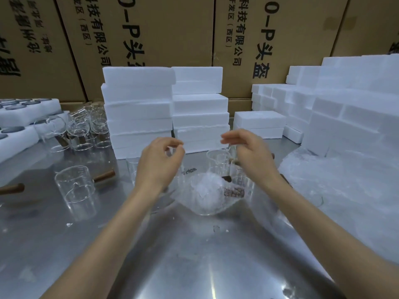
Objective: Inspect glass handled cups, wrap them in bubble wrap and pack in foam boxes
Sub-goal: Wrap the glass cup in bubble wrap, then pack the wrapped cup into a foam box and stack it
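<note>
closest to us, the bare steel desk, shiny and a bit scuffed, both forearms reaching out over it. just past the wrists, a cup bundled in bubble wrap lies on the desk, a dark patterned handle poking out on its right side, with the wrap loose and crinkled around it. the left hand hovers above and left of it, fingers curled in close toward the thumb, and they look to hold nothing. the right hand hovers above and right, fingers loosely bent and pointing left, also holding nothing i can see.

that bundle is thin glass under soft film: light, fragile, and slippery where the plastic slides. my call is to cradle the wrapped body from both sides, not lift it by the handle.

over to the left, a bare glass cup stands with its wooden handle sticking out right. more unwrapped cups stand just behind the hands. on the right a heap of bubble wrap. further back, a cluster of glasses on the left, then stacked foam boxes dead centre, more foam at right, and cardboard cartons walling off the rear.
</note>
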Demonstrator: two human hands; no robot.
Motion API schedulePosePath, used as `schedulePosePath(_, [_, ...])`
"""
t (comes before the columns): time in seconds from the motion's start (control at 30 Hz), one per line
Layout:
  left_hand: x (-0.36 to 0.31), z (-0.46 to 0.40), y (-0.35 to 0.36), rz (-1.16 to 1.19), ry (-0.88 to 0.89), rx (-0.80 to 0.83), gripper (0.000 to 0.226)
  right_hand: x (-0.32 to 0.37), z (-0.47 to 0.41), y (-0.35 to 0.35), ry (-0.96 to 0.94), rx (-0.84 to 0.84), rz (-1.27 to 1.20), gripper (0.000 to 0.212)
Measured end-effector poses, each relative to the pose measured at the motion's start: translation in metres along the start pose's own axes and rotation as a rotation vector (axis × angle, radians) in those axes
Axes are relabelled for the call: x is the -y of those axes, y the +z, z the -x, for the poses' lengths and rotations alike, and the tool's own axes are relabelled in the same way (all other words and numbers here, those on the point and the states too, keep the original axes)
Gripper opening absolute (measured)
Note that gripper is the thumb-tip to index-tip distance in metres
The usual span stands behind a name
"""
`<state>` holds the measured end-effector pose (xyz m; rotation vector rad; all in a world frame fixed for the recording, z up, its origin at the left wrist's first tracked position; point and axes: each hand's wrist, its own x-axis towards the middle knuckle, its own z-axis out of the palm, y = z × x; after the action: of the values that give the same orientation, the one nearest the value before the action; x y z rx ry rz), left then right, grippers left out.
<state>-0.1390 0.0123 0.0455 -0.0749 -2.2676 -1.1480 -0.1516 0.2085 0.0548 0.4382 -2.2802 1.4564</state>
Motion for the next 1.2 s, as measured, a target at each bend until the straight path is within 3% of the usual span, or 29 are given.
schedulePosePath(0.07, [0.008,-0.021,-0.002,-0.025,-0.132,0.087,0.027,0.000,-0.027,-0.005,0.091,-0.056,-0.036,0.043])
schedulePosePath(0.2, [0.014,-0.062,0.005,-0.142,-0.176,0.182,0.038,-0.011,-0.078,-0.006,0.267,-0.096,-0.066,0.037])
schedulePosePath(0.27, [0.012,-0.077,0.011,-0.101,-0.211,0.216,0.031,-0.021,-0.098,-0.003,0.318,-0.099,-0.044,0.040])
schedulePosePath(0.33, [0.013,-0.088,0.018,-0.109,-0.239,0.218,0.004,-0.030,-0.111,0.000,0.375,-0.083,-0.006,0.046])
schedulePosePath(0.5, [0.020,-0.100,0.037,-0.043,-0.278,0.142,0.035,-0.045,-0.130,0.011,0.480,-0.002,0.011,0.053])
schedulePosePath(0.6, [0.019,-0.102,0.043,-0.011,-0.269,0.095,0.037,-0.047,-0.134,0.017,0.507,0.036,-0.015,0.036])
schedulePosePath(0.73, [0.019,-0.104,0.046,0.008,-0.268,0.119,0.035,-0.050,-0.134,0.023,0.467,0.068,-0.029,0.033])
schedulePosePath(0.8, [0.020,-0.106,0.047,0.016,-0.258,0.140,0.009,-0.051,-0.134,0.023,0.464,0.073,-0.022,0.031])
schedulePosePath(0.9, [0.019,-0.105,0.049,0.043,-0.251,0.153,0.047,-0.049,-0.134,0.019,0.462,0.062,-0.029,0.028])
schedulePosePath(0.97, [0.016,-0.103,0.050,0.051,-0.241,0.138,0.049,-0.047,-0.133,0.013,0.452,0.050,-0.044,0.037])
schedulePosePath(1.1, [0.006,-0.096,0.050,0.072,-0.208,0.142,0.046,-0.040,-0.125,-0.001,0.437,0.004,0.002,0.023])
schedulePosePath(1.2, [-0.006,-0.084,0.044,0.086,-0.150,0.122,0.041,-0.028,-0.112,-0.013,0.395,-0.025,0.002,0.033])
